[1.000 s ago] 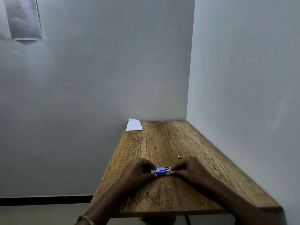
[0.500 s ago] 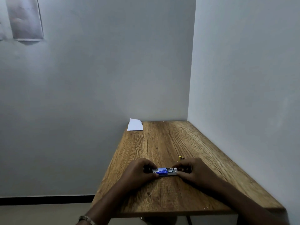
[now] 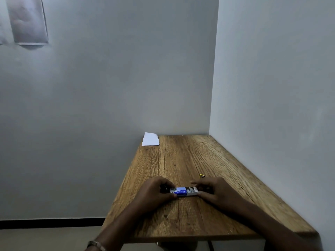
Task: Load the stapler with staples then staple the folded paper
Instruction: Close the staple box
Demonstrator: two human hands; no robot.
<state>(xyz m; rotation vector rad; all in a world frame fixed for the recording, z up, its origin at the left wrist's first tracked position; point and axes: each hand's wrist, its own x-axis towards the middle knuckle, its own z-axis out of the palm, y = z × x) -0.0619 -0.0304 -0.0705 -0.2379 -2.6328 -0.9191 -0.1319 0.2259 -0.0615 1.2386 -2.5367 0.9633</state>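
A person's two hands meet over a small blue-and-white staple box (image 3: pixel 183 191) lying flat near the front of a wooden bench (image 3: pixel 190 156) set into the corner of a pale room. The left hand (image 3: pixel 154 192) curls round the box's left end, thumb at the near edge and fingers over the far side. The right hand (image 3: pixel 215 192) pinches the box's right end, where a pale inner tray shows past the blue sleeve; its fingers reach across from the right, thumb along the near edge. Between the two hands the box sits on the bench top, its printed label facing up.

Just beyond the right hand's knuckles, a small dark object with a yellow tip (image 3: pixel 201 176) peeks out on the bench; too little of it shows to say what it is. Well beyond both hands, at the far left corner of the bench against the wall, lies the folded white paper (image 3: pixel 150 139), one edge slightly overhanging the side. A metal watch band (image 3: pixel 96 244) circles the left wrist at the bottom of the frame. High on the wall to the left hangs a pale sheet (image 3: pixel 29 20).
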